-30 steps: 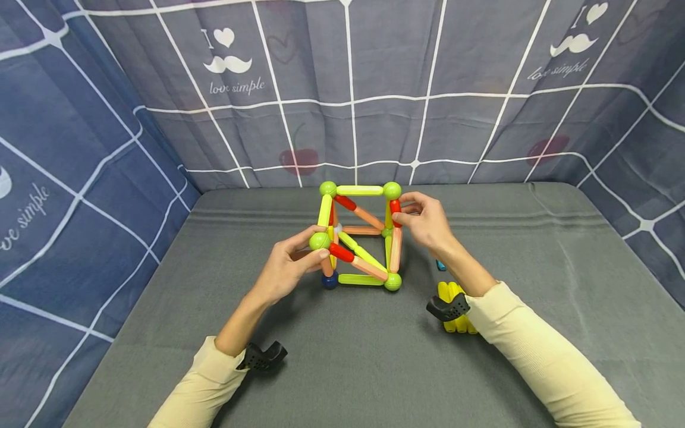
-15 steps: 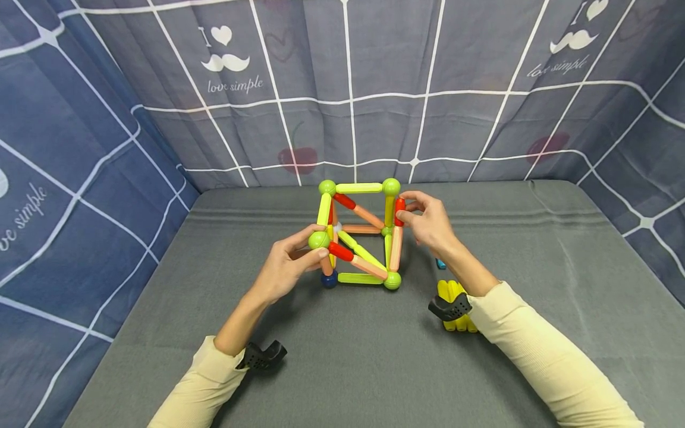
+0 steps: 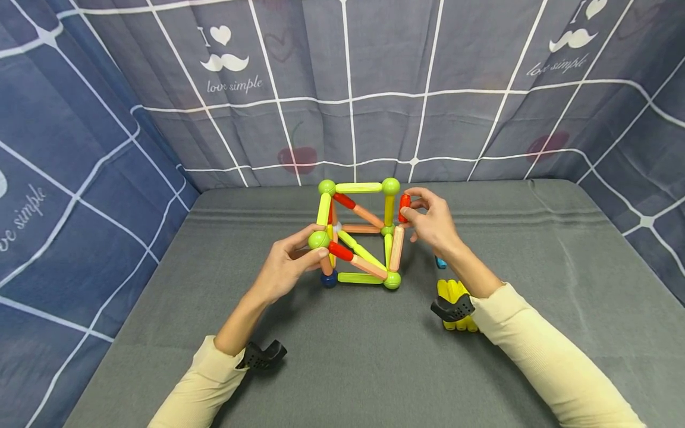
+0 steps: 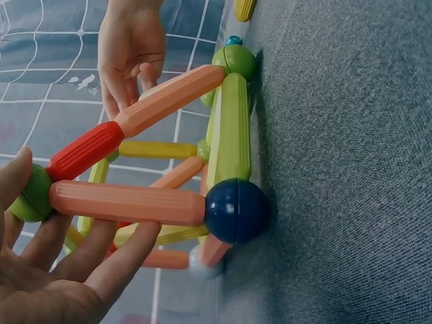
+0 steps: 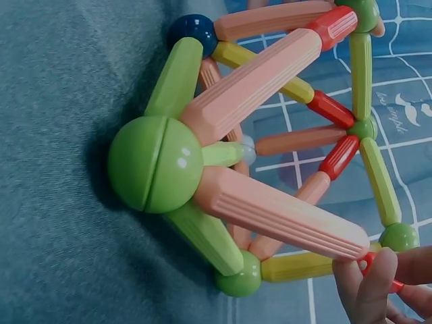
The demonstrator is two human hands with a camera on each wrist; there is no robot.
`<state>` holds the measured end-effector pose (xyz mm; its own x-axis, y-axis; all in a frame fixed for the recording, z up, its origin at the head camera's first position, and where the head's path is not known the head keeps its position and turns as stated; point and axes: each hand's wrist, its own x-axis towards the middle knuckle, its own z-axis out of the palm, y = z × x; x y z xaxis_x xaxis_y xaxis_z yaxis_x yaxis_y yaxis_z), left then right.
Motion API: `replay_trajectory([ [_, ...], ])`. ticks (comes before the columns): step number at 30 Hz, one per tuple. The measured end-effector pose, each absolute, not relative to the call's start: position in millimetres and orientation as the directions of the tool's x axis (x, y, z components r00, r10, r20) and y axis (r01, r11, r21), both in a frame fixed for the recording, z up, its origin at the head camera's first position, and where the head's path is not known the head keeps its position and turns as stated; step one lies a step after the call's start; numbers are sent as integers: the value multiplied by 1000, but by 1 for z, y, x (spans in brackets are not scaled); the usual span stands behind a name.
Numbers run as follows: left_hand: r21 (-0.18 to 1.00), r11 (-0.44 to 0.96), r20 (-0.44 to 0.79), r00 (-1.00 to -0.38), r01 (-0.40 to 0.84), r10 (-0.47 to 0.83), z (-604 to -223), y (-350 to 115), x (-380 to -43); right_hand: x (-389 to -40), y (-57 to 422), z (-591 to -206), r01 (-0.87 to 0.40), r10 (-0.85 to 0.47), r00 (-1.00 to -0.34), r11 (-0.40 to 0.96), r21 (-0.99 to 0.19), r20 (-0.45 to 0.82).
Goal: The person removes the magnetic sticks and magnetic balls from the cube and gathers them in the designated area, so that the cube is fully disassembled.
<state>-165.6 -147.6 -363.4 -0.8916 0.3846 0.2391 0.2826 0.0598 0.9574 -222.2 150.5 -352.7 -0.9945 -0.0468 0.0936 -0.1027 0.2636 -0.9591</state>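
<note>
A frame of magnetic rods and balls stands on the grey cloth. My left hand holds the green ball at its near upper-left corner; in the left wrist view some fingers lie under a salmon rod. At the right side my right hand pinches a short red rod between thumb and fingers. Below that rod, a salmon rod leans up from the lower-right green ball. The right wrist view shows the red rod's end beside the salmon rod's free end; fingertips partly hide whether they touch.
Several yellow rods lie side by side, partly under my right wrist. A small blue piece sits behind them, partly hidden by the forearm. A patterned curtain hangs behind the cloth.
My right hand has moved slightly right, drawing the red rod away from the upper-right green ball and off the salmon rod's line. The left hand has stayed on its ball.
</note>
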Motion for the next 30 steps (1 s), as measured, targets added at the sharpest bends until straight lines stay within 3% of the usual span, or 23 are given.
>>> replay_trajectory([
  [13,955,54,249,-888,291,387,-363,-148,-166,-213,177,-360,-87,-67,-995,283,-955,70],
  [30,956,51,248,-890,289,383,-363,-147,-166,-194,241,-387,-27,-122,-992,499,-866,-39],
])
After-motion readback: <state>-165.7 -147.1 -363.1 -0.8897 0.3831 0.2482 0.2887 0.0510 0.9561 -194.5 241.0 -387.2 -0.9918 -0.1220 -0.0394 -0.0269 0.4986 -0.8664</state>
